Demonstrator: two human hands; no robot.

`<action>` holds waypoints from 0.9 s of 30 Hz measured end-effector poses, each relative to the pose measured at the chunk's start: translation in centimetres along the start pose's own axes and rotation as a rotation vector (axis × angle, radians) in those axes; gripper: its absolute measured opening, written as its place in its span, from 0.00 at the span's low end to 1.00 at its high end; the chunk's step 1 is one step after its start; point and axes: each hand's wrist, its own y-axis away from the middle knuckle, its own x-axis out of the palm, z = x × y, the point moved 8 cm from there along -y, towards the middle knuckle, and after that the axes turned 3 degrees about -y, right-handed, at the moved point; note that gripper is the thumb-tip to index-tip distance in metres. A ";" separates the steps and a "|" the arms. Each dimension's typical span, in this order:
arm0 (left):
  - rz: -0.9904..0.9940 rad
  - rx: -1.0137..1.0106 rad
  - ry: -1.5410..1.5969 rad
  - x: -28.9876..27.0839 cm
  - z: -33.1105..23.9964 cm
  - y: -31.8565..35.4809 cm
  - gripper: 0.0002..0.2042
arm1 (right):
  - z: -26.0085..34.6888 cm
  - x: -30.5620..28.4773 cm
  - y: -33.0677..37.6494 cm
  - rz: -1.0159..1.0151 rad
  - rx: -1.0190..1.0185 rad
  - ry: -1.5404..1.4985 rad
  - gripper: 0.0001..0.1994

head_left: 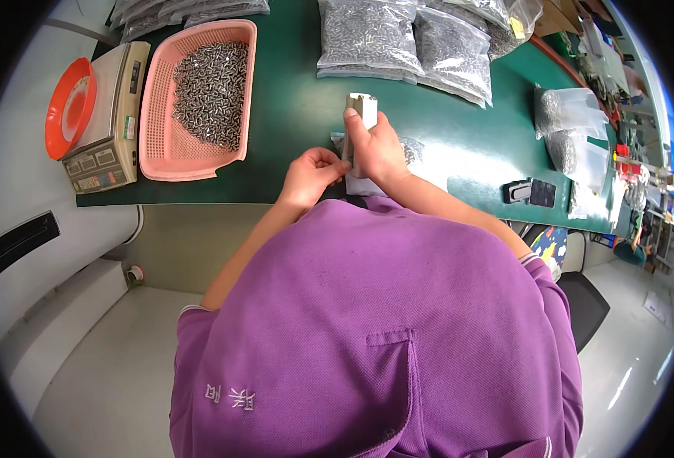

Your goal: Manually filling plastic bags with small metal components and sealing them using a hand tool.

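On the green table right in front of me lies a small clear plastic bag [412,153] with small metal parts in it, mostly covered by my hands. My right hand [381,153] is wrapped round a long, pale grey-white, stapler-like tool [364,108], its thumb on top. The tool stands across the bag, its far end pointing away from me. At the tool's near end, my left hand [312,177] is closed, thumb and forefinger pinching what looks like the bag's edge. The exact pinch point is partly hidden.
Left on the green table [291,84] sit a pink basket [158,114] of small metal screws and a scale [112,114] with an orange dish [62,111]. Filled bags [367,38] line the back; more bags [570,149] and a small black device [541,192] lie right.
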 end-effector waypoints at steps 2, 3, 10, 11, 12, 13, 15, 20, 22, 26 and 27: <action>0.035 -0.002 0.029 0.5 0.0 0.0 0.10 | -0.6 0.2 -0.6 0.003 0.001 0.006 0.32; 0.040 -0.001 0.026 0.6 0.1 -0.2 0.10 | -0.7 0.1 -0.9 0.008 0.001 0.011 0.31; -0.050 0.152 -0.084 0.2 0.3 -0.3 0.13 | -0.3 0.6 -1.2 0.077 0.011 0.080 0.34; -0.033 0.212 -0.082 0.7 -0.2 0.0 0.13 | -0.6 0.4 -1.8 0.068 0.009 0.071 0.34; -0.017 0.270 -0.080 1.1 -0.7 0.3 0.13 | -1.2 0.9 -2.4 0.154 0.021 0.019 0.33; -0.024 0.268 -0.140 1.3 -1.1 0.5 0.14 | -2.0 1.4 -3.0 0.241 0.034 -0.032 0.32; -0.032 0.257 -0.236 1.6 -1.6 0.6 0.14 | -3.4 -0.7 -4.1 0.195 0.033 -0.241 0.30; -0.024 0.306 -0.455 1.6 -2.9 1.2 0.09 | -8.2 -12.9 -4.9 -0.125 0.039 -0.059 0.28; -0.024 0.322 -0.581 1.6 -3.4 1.0 0.08 | -10.0 -16.3 -4.6 -0.141 0.065 0.365 0.26; 0.043 0.392 -0.753 3.0 -5.2 0.8 0.08 | -16.4 -18.8 -4.3 -0.163 -0.075 0.675 0.24; 0.045 0.375 -0.780 3.0 -5.4 0.9 0.07 | -17.5 -18.7 -4.2 -0.102 0.020 0.733 0.26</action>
